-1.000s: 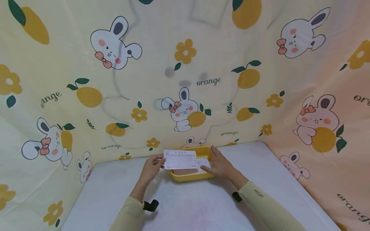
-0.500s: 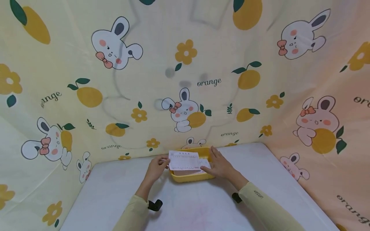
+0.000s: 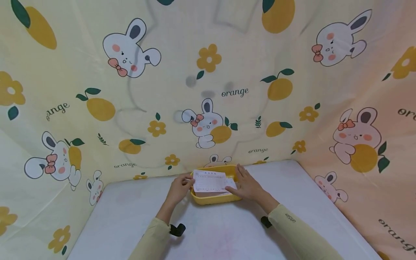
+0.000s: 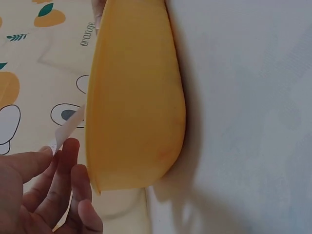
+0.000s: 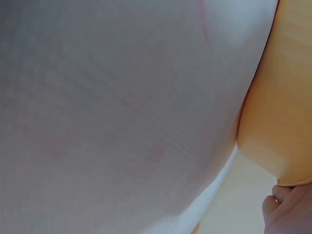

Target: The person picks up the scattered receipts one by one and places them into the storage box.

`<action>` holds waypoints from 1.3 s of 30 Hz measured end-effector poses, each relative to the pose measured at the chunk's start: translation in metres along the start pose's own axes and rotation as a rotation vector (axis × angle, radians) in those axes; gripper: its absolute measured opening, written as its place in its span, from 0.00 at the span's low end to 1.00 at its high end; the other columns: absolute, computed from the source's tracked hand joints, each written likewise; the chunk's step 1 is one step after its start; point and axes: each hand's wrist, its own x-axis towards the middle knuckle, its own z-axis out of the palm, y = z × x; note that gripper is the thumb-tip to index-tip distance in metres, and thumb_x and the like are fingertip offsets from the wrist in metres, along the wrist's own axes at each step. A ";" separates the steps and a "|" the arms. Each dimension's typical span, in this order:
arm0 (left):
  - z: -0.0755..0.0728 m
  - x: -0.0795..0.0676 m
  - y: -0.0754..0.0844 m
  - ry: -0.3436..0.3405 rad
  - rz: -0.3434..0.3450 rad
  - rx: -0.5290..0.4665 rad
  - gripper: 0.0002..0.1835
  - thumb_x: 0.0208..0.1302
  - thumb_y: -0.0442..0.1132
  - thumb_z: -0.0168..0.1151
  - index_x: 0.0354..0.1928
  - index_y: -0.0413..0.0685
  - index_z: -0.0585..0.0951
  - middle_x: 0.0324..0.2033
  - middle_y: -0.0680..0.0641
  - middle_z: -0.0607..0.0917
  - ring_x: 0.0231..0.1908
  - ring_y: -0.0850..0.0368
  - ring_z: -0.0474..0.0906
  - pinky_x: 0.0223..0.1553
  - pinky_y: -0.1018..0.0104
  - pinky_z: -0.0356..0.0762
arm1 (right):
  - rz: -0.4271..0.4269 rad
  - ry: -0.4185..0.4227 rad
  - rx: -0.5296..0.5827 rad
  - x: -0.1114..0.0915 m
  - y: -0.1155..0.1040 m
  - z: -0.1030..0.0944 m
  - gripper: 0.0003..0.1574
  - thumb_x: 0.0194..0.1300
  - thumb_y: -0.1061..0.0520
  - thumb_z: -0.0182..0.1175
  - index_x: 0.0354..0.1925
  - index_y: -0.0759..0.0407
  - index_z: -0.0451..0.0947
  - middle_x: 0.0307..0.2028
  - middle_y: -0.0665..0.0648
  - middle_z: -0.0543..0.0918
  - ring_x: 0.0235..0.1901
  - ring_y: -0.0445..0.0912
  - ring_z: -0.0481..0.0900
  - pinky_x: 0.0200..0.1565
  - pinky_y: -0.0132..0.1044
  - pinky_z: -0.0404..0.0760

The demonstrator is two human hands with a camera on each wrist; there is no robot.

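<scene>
My left hand (image 3: 180,188) pinches the left edge of a white printed paper slip (image 3: 209,181) between thumb and fingers. In the left wrist view, the slip (image 4: 70,127) bends over the rim of a yellow plastic basin (image 4: 136,97). From the head, the slip lies tilted above the basin (image 3: 214,200), covering part of its inside. Another white paper (image 3: 231,185) and a flat brownish thing (image 3: 208,194) show beneath it. The right hand (image 3: 247,185) rests on the basin's right rim, fingers straight, thumb reaching inward near the slip's corner.
The basin stands on a white-covered table (image 3: 208,231), close to its back edge. Behind and at the sides hangs a cream cloth (image 3: 175,83) printed with rabbits and oranges. Each wrist carries a black camera mount (image 3: 177,230).
The left hand has moved right with the slip, bringing it lower and further over the basin. The right hand and the basin have stayed in place.
</scene>
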 end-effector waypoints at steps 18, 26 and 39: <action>0.011 0.002 0.002 0.054 0.001 0.146 0.07 0.75 0.44 0.70 0.46 0.50 0.85 0.38 0.50 0.86 0.39 0.55 0.81 0.39 0.62 0.83 | -0.015 0.010 -0.031 0.003 -0.002 -0.002 0.80 0.66 0.11 0.47 0.85 0.70 0.40 0.86 0.68 0.42 0.85 0.63 0.46 0.82 0.59 0.54; 0.015 0.000 0.005 0.057 -0.024 0.154 0.08 0.74 0.45 0.71 0.45 0.51 0.84 0.36 0.51 0.85 0.36 0.55 0.80 0.36 0.65 0.83 | -0.002 0.012 -0.012 0.001 -0.001 -0.002 0.78 0.67 0.14 0.50 0.85 0.71 0.41 0.86 0.68 0.42 0.85 0.63 0.45 0.82 0.60 0.52; 0.017 -0.003 0.002 0.051 -0.036 0.120 0.08 0.74 0.43 0.71 0.43 0.49 0.82 0.32 0.51 0.84 0.32 0.56 0.79 0.33 0.66 0.80 | -0.010 0.025 -0.008 -0.002 -0.001 0.000 0.78 0.67 0.14 0.51 0.84 0.71 0.42 0.86 0.68 0.43 0.85 0.63 0.46 0.82 0.60 0.53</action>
